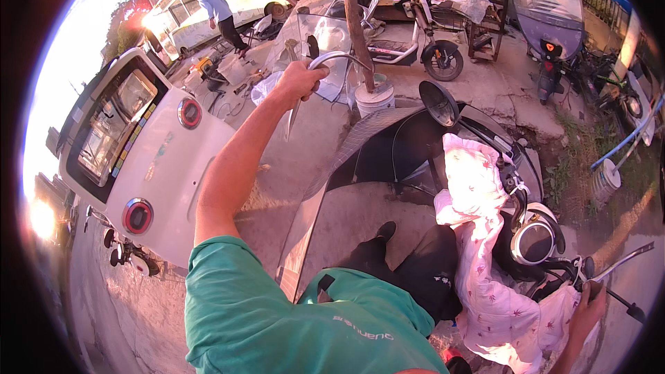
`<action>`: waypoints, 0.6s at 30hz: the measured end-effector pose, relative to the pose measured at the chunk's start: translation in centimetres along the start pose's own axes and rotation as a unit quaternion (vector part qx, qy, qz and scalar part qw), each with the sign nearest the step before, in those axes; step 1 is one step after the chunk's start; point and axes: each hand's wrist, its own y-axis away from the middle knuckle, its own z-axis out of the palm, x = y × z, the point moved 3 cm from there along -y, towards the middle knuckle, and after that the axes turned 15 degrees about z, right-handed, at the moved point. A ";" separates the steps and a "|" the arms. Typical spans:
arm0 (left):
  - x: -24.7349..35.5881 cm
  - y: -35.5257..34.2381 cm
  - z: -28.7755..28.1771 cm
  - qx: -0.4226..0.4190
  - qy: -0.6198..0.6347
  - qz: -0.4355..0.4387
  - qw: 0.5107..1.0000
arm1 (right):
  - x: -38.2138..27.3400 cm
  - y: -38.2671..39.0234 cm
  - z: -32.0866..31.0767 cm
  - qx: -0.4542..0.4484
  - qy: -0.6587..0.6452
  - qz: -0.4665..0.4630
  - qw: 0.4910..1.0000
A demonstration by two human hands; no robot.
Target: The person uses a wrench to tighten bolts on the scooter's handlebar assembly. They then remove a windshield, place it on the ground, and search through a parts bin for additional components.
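Observation:
My left hand (303, 82) is raised at upper centre, closed on a curved silver metal frame (343, 55) beside a clear panel (318, 187) that arches behind a scooter. At lower right my right hand (587, 315) is closed on the scooter's handlebar end (589, 287), where a silver rod and a dark lever stick out. A pink patterned quilted cover (485, 270) drapes over the scooter's front, next to a round lamp housing (533, 239). A round mirror (438, 104) stands above the cover. My dark-clad legs are below.
A white van (159, 187) stands close on the left. A person (218, 14) bends near a white bus (194, 7). Behind are a leaning post (357, 34) in a bucket, a parked scooter (440, 59), a sofa (381, 0) and a covered vehicle (544, 14). Another bucket (606, 183) sits at right.

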 end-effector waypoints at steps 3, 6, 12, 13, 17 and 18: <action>4.4 2.7 6.1 -0.101 0.130 0.006 0.986 | -1.5 0.3 0.2 -0.011 -0.028 0.015 0.999; 8.5 6.3 13.2 -0.216 0.223 0.005 0.951 | -2.7 0.8 -0.3 0.004 -0.006 0.060 0.998; 15.7 15.7 24.0 -0.422 0.466 -0.049 0.776 | -1.9 1.9 -3.9 -0.146 -0.095 0.098 0.980; 16.2 16.8 25.6 -0.431 0.483 -0.050 0.761 | -2.1 2.3 -4.6 -0.147 -0.114 0.081 0.979; 17.7 20.5 31.9 -0.479 0.483 -0.024 0.732 | -2.6 3.4 -6.1 -0.232 -0.054 0.199 0.951; 18.2 21.2 33.6 -0.492 0.485 -0.030 0.722 | -2.9 3.3 -6.3 -0.238 -0.004 0.186 0.953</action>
